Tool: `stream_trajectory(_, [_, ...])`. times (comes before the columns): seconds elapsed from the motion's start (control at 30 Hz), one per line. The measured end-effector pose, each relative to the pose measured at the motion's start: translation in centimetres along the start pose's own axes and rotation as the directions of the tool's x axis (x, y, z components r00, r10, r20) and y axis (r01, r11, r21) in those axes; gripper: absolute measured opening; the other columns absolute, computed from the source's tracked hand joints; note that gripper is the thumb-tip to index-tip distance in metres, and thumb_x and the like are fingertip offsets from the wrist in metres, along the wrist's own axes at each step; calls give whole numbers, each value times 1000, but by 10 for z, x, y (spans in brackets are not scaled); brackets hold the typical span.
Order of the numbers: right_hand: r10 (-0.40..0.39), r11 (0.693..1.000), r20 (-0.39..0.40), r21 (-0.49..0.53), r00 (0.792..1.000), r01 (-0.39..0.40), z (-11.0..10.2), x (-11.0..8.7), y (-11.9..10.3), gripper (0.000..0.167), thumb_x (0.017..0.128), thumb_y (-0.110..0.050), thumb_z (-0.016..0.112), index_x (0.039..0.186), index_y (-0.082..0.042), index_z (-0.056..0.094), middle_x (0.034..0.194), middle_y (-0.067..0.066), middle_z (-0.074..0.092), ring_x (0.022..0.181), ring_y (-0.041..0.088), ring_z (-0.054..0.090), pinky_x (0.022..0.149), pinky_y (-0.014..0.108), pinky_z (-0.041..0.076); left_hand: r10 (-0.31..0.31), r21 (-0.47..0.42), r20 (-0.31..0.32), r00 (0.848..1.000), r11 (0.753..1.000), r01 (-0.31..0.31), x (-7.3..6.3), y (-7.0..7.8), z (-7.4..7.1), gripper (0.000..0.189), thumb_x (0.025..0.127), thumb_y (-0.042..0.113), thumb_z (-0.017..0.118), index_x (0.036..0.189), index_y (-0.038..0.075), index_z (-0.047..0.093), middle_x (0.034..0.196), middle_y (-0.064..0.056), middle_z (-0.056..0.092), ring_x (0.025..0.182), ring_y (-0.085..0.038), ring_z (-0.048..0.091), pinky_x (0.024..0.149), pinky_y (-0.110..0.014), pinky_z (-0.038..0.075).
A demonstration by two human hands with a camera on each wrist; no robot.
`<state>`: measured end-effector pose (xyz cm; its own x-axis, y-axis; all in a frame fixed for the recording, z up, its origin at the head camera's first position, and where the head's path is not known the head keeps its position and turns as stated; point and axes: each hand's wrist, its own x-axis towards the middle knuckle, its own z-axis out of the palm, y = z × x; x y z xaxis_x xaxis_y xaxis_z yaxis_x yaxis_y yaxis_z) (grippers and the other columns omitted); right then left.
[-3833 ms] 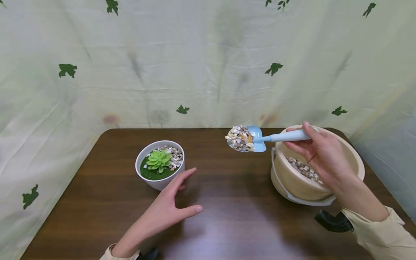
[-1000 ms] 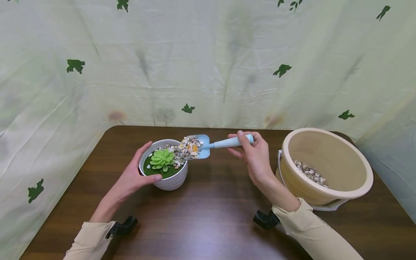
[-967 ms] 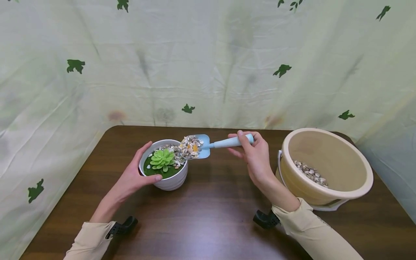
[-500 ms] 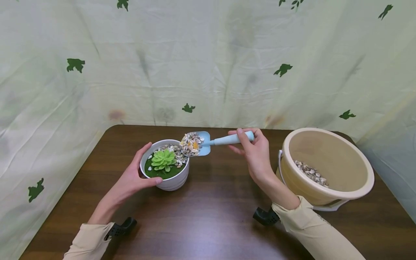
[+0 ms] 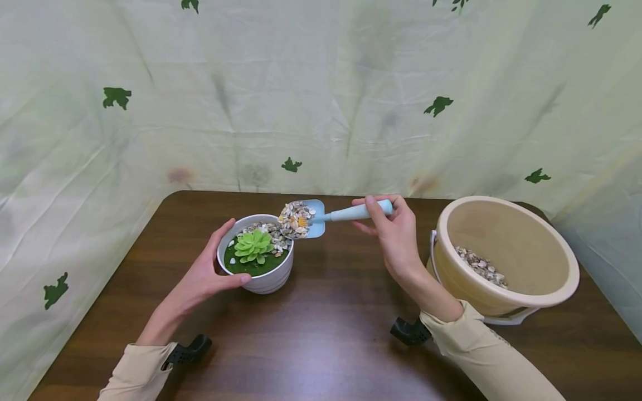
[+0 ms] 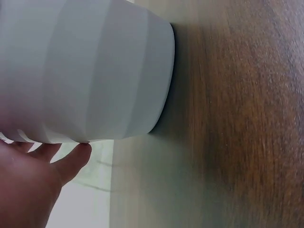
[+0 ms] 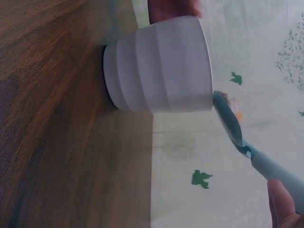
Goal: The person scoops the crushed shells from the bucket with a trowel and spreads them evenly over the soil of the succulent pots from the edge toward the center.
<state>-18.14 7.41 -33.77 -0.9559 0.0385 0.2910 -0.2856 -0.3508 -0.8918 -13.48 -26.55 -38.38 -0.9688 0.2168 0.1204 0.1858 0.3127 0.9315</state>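
A white ribbed flowerpot (image 5: 268,281) stands on the table at left centre, holding a green succulent (image 5: 253,247), green moss and pebbles. My left hand (image 5: 208,270) grips its left side, thumb at the near rim and fingers round the far side; in the left wrist view, fingertips (image 6: 78,154) touch its wall. With my right hand (image 5: 396,234) I hold a light blue trowel (image 5: 353,213) by its handle. Mixed pebbles (image 5: 296,220) are heaped on its blade, which slants down with its tip at the pot's right rim, as the right wrist view shows (image 7: 230,121).
A beige bucket (image 5: 506,206) with a white handle stands on the right of the brown wooden table (image 5: 321,345), with pebbles (image 5: 480,267) at its bottom. Behind the table hangs a pale leaf-patterned curtain (image 5: 321,100).
Since the oldest frame, my right hand has carried the loaded trowel left from the bucket to the pot, and my left hand has taken hold of the pot. Lately the trowel has risen slightly.
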Motion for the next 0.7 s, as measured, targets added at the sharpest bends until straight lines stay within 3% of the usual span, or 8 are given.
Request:
stream_trajectory(0.3, [-7, 1000, -4, -5, 1000, 7, 0, 0, 0, 17, 97, -11, 63, 100, 0, 51, 100, 19, 69, 94, 28, 67, 81, 53, 51, -3, 8, -7, 1000, 1000, 3, 1, 1, 1, 104, 78, 6, 80, 158, 20, 15, 152, -13, 28, 128, -26, 36, 93, -15, 37])
stream_trajectory(0.53, [-9, 1000, 1, -9, 1000, 9, 1, -1, -1, 18, 97, -12, 64, 101, 0, 51, 101, 19, 69, 94, 28, 68, 79, 47, 54, -17, 42, -15, 1000, 999, 18, 1, 1, 3, 106, 76, 10, 82, 158, 26, 16, 154, -11, 25, 133, -29, 31, 95, -15, 33])
stream_trajectory(0.7, [-19, 1000, 8, -15, 1000, 19, 0, -2, -3, 18, 97, -12, 63, 101, 0, 51, 101, 18, 69, 94, 28, 68, 81, 53, 52, 3, 4, 9, 1000, 1000, -3, 0, 0, 1, 104, 78, 7, 79, 158, 23, 15, 154, -13, 24, 131, -30, 33, 94, -15, 36])
